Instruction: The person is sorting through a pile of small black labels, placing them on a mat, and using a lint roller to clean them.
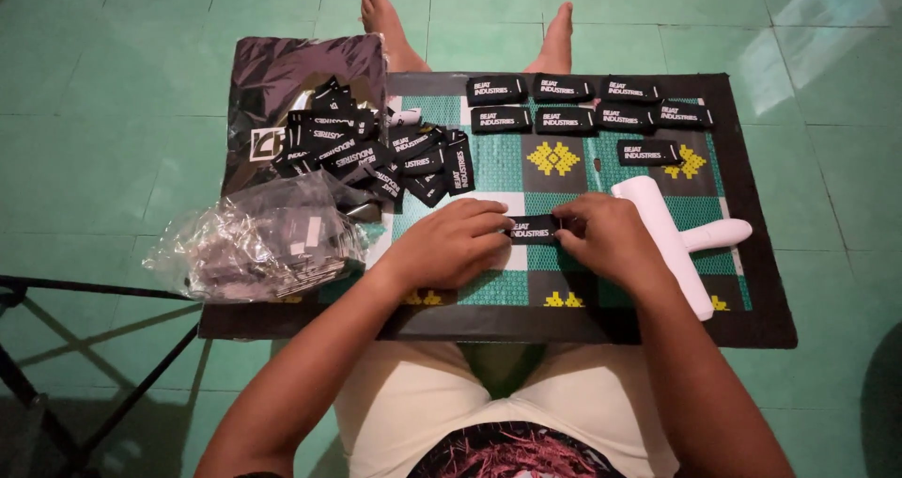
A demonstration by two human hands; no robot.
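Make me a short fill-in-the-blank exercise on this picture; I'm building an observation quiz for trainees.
1. Both hands, the left hand and the right hand, pinch one black ____ between their fingers.
2. The white T-shaped tool lies on the patterned mat beside the ____ hand.
3. The loose pile of labels lies on the person's ____ side of the mat.
4. The clear plastic bags lie on the mat's ____ edge.

Missing words: label; right; left; left

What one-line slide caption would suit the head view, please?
Both hands, left hand and right hand, pinch a black label on a patterned mat.
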